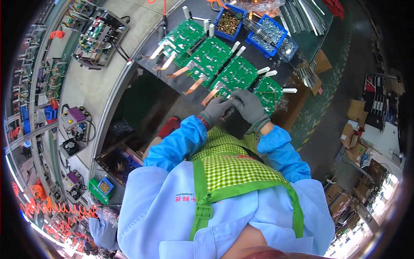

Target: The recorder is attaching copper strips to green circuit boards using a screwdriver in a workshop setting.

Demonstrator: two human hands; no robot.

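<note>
Several green circuit boards lie in a slanting row on the dark bench (pixel 148 60): a far-left board (pixel 184 36), a second board (pixel 211 56), a third board (pixel 238 73) and a right-hand board (pixel 264 93). Copper strips (pixel 196 85) stick out from their near edges, and white posts (pixel 264 70) stand at their far ends. Both hands wear grey gloves and meet at the third board's near corner. My left hand (pixel 217 111) is closed with its fingers bent inward. My right hand (pixel 250 108) pinches beside it, fingertips touching the left's. Whatever sits between the fingers is hidden.
Behind the boards are a blue bin of brass-coloured fasteners (pixel 228 23) and a blue bin of silver hardware (pixel 267 33). Long metal strips (pixel 304 17) lie at the far right. Open electronic equipment (pixel 100 39) stands on the pale left-hand bench. Cardboard boxes (pixel 350 134) sit off to the right.
</note>
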